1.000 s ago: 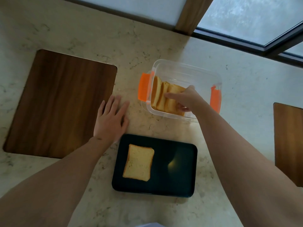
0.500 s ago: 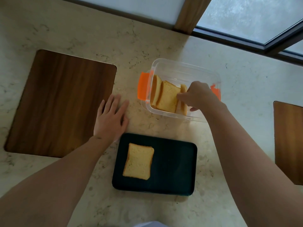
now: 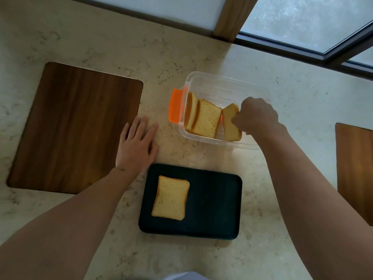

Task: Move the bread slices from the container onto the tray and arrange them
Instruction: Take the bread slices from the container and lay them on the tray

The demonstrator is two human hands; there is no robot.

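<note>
Inside container (image 3: 226, 85), slice (image 3: 230, 122) in right hand (image 3: 256, 116)

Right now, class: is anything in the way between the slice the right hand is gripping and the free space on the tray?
Nothing visible. The right hand pinches a slice inside the open container; only its low near wall and bare counter lie before the tray, whose right half is free.

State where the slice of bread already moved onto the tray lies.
In the head view, the bread slice lies flat on the left half of the dark tray, nearer the person than the clear container.
</note>
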